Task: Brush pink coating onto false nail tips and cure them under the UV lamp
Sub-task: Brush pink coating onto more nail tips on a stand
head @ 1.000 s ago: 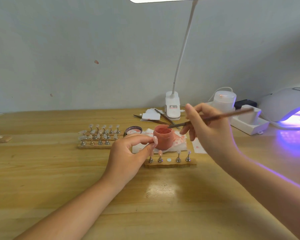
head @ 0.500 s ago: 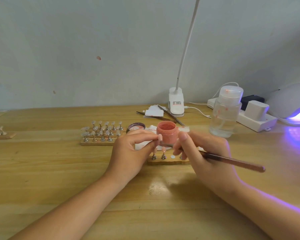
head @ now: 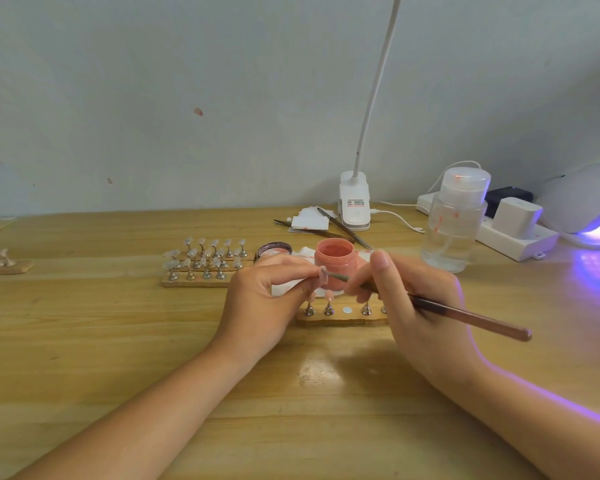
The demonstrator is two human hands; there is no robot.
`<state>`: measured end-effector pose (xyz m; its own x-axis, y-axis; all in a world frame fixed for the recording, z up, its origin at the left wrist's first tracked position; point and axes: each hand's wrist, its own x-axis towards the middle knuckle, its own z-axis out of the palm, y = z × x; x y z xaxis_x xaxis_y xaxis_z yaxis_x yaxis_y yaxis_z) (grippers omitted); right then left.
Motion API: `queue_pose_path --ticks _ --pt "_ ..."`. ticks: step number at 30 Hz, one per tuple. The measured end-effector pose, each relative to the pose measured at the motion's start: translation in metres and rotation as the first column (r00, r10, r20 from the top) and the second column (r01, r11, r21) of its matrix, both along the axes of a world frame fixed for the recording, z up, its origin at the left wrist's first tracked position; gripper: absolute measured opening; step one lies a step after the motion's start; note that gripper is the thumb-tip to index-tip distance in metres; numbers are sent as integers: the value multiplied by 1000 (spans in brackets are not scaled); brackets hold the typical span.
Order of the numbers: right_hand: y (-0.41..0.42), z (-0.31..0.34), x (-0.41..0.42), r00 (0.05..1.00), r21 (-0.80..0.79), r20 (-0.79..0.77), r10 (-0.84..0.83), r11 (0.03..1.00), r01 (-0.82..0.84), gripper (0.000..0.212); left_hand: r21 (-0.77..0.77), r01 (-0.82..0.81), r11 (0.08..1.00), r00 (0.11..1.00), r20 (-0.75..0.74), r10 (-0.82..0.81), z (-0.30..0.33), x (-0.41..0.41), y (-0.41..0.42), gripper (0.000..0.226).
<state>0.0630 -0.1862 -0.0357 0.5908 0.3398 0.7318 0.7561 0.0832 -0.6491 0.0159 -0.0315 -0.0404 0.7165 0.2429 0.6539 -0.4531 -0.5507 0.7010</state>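
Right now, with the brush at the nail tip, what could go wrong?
The open pink jar stands just behind the right hand; a backward stroke could tip it. The left hand only pinches the nail tip, so brush pressure might twist it. The holder strip below could catch drips.

Two hands are being shown, the left hand (head: 257, 299) and the right hand (head: 409, 299). One brush (head: 465, 315), one pink jar (head: 335, 261), one clear bottle (head: 454, 223) and three wooden nail stands (head: 201, 282) (head: 343, 318) (head: 6, 266) are being counted on the tabletop (head: 118, 341). One glowing curing lamp (head: 582, 202) and one clip lamp (head: 354, 202) are being seen.
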Motion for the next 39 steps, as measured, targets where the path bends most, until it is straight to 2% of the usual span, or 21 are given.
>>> queue_pose_path --ticks 2,6,10,14,18,22,25,28,31,36,39 --pt "-1 0 -1 998 48 -51 32 998 -30 44 -1 5 1000 1000 5 -5 0 0 0 16" --pt "1 1 -1 1000 36 -7 13 999 -13 42 -2 12 1000 1000 2 -12 0 0 1 11" --pt "0 -2 -3 992 91 -116 47 995 -37 44 -24 26 999 1000 0 -26 2 -2 0 8" --pt "3 0 -3 999 23 -50 1 1000 0 45 -32 38 999 999 -12 -38 3 -3 0 9" --pt "1 -1 -5 986 102 -158 45 994 -29 48 -47 29 998 999 -29 -30 2 -3 0 6" --pt "0 1 -4 996 124 -86 -8 992 19 44 -22 0 1000 1000 -22 -1 3 -3 1 16" --pt "0 1 -3 999 112 -43 -30 993 34 43 -68 10 998 1000 -22 -11 5 -4 -1 8" --pt "0 0 -4 999 72 2 -37 997 37 42 -101 9 995 998 -62 -15 3 -4 -1 6" --pt "1 0 -7 994 -28 82 -72 997 75 42 -68 -13 998 998 -57 9 3 -4 0 12" --pt "-1 -2 -9 997 -57 76 -6 998 11 43 -61 -42 997 999 -26 41 3 -3 0 25" --pt "1 -1 -7 992 -49 107 -70 996 75 42 -27 -58 998 998 -22 58 3 -2 1 23"
